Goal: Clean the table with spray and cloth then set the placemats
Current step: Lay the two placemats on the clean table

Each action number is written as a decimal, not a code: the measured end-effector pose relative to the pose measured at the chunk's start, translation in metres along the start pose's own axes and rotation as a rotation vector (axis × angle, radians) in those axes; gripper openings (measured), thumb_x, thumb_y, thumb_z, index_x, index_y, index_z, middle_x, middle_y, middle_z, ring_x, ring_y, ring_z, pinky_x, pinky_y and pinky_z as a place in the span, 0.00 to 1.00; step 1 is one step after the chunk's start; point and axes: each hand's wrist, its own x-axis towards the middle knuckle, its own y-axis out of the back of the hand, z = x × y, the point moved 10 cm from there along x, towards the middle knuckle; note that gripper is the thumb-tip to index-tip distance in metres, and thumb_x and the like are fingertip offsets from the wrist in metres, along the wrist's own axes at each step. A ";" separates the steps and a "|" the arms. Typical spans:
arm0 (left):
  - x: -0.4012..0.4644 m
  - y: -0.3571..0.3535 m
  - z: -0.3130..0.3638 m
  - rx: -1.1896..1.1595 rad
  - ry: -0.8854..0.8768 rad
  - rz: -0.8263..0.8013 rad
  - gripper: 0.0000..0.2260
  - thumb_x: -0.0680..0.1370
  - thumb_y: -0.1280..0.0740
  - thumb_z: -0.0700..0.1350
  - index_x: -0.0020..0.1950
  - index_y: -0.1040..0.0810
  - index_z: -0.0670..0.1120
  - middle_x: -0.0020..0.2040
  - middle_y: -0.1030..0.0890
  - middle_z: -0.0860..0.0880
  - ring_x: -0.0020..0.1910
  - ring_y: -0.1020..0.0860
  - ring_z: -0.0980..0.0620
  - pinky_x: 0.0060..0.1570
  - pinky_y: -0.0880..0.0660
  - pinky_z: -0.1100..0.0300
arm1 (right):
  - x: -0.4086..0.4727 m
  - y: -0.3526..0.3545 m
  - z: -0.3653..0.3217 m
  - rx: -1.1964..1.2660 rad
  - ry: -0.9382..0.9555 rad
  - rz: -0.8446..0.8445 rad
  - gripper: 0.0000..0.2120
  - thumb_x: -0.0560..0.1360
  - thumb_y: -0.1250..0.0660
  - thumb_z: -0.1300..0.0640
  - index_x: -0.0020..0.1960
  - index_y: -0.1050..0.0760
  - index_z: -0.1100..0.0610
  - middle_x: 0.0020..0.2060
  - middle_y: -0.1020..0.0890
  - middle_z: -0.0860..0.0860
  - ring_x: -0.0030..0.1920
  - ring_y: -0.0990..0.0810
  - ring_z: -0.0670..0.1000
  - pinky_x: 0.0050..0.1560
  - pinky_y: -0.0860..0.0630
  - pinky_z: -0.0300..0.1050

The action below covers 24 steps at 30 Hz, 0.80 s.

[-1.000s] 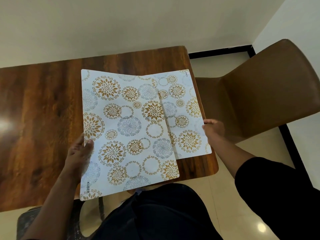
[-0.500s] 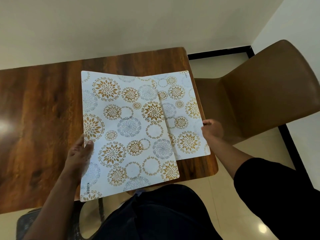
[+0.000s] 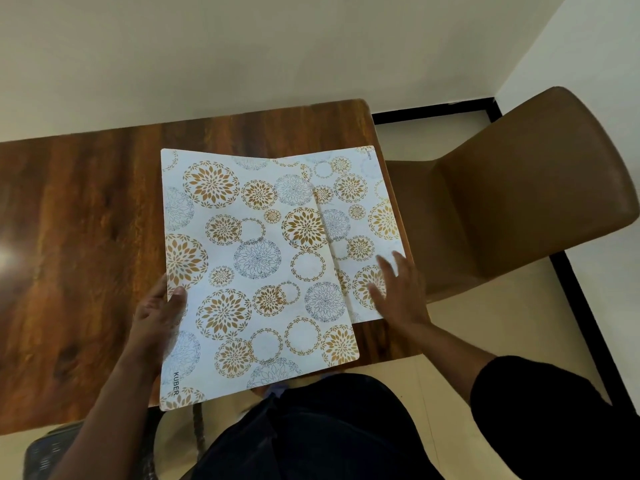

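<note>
Two thin, stiff rectangular placemats, white with gold and grey floral rings, overlap at the right end of the glossy wooden table [image 3: 86, 220]. The left hand [image 3: 157, 317] pinches the upper placemat [image 3: 249, 271] at its left edge, thumb on top, its near corner overhanging the table's near edge. The right hand [image 3: 398, 289] lies open and flat on the lower placemat [image 3: 360, 209], which sits along the right edge, beside a smooth brown chair [image 3: 519, 202].

White placemats [image 3: 256, 258] with gold-and-grey floral circles; brown table [image 3: 79, 216].

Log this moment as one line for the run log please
phase: setting placemats | left hand: gripping upper placemat by its left edge | right hand: flat, fingers spread on lower placemat | table: wood
</note>
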 end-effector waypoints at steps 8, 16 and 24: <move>0.002 -0.003 0.000 0.007 0.007 -0.015 0.17 0.88 0.42 0.38 0.77 0.26 0.48 0.57 0.12 0.48 0.45 0.11 0.47 0.41 0.13 0.51 | -0.043 -0.047 -0.012 -0.116 0.225 -0.170 0.41 0.78 0.55 0.23 0.85 0.54 0.42 0.85 0.59 0.49 0.84 0.60 0.54 0.81 0.58 0.64; 0.006 -0.003 -0.003 0.034 -0.013 -0.058 0.19 0.88 0.42 0.38 0.79 0.28 0.46 0.69 0.18 0.41 0.53 0.13 0.44 0.49 0.14 0.46 | -0.042 -0.042 -0.005 -0.157 0.279 -0.231 0.50 0.72 0.51 0.16 0.84 0.63 0.39 0.83 0.65 0.46 0.83 0.67 0.51 0.82 0.59 0.62; 0.003 -0.009 -0.001 0.016 -0.027 -0.073 0.19 0.88 0.44 0.37 0.80 0.30 0.44 0.68 0.17 0.42 0.53 0.13 0.44 0.49 0.14 0.47 | -0.041 -0.042 -0.007 -0.155 0.280 -0.247 0.50 0.72 0.51 0.16 0.84 0.64 0.40 0.83 0.66 0.46 0.83 0.68 0.52 0.82 0.60 0.63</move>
